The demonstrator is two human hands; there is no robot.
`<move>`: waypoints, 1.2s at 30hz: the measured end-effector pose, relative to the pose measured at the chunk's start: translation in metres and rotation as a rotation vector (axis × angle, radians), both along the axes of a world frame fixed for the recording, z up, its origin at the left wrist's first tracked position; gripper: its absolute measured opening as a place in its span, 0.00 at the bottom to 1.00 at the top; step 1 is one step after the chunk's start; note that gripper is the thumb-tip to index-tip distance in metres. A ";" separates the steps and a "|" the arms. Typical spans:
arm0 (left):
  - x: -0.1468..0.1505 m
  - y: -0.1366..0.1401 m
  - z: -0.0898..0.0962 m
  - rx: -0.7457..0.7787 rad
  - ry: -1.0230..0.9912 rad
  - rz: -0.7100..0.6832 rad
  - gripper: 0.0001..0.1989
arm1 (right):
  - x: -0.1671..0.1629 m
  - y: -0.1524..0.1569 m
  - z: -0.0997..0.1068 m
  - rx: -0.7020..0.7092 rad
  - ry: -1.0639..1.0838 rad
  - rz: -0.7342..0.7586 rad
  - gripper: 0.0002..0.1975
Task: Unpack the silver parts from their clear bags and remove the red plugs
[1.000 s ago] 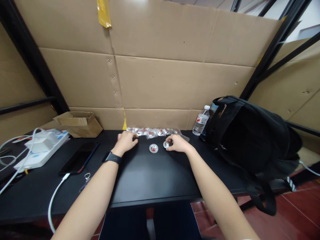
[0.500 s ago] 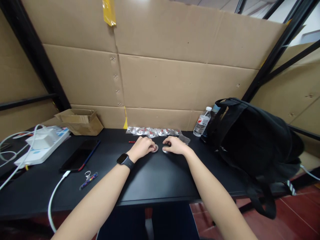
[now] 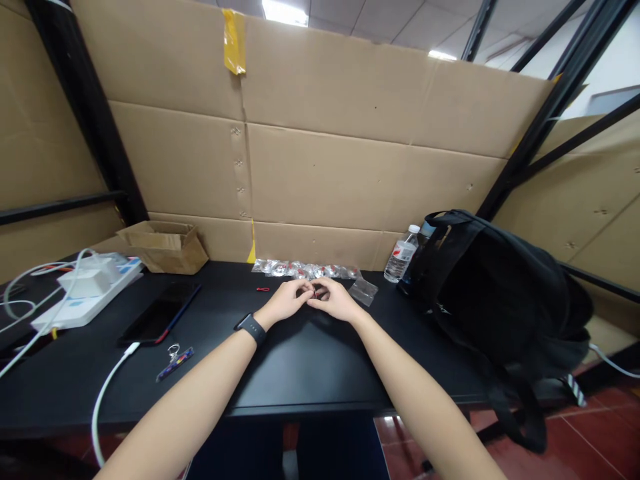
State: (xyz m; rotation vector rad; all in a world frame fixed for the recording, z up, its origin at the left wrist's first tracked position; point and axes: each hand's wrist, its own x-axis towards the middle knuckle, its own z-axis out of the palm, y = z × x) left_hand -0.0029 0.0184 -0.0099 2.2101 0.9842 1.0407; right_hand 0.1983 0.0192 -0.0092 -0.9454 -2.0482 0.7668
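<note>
Pinching a tiny part [image 3: 314, 291] between both hands: left hand [image 3: 289, 301] and right hand [image 3: 334, 301] fingertips meet above the surface [image 3: 310, 360], likely for fine fitting. Bagged parts [image 3: 305, 269] just beyond.

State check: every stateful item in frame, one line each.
left hand: fingertips pinched together with the right, contents hidden
right hand: fingertips meeting the left's, contents hidden
cardboard box: flaps open
water bottle: upright, capped
phone: flat, screen dark
backpack: slumped on the table edge
empty clear bag: flat, beside the right hand
</note>
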 end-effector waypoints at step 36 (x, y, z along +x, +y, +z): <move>-0.114 0.039 0.008 -0.041 0.704 0.376 0.18 | 0.046 0.013 0.014 -0.088 -0.448 -0.075 0.28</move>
